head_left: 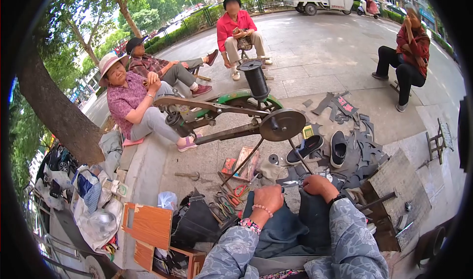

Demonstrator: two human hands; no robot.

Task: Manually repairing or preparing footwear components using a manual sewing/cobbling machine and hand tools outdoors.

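My left hand (268,198) is closed in a loose fist above the dark blue-grey apron (281,234) over my lap. My right hand (319,186) is curled with its fingertips turned down. What either hand grips, if anything, is too small or hidden to make out. Just beyond them stands a hand-cranked shoe-patching machine (217,112), with a round wheel (283,124) and a large spool of black thread (254,79) on top. A pair of dark slip-on shoes, one leaning (305,149) and one flat (338,149), lies past my right hand.
Dark rubber scraps (362,146) cover the ground at right, near a wooden box (399,195). Several hand tools (229,200) and a hammer (188,174) lie left of my hands. An orange-brown wooden cabinet (148,225) stands lower left. Several people (241,30) sit around.
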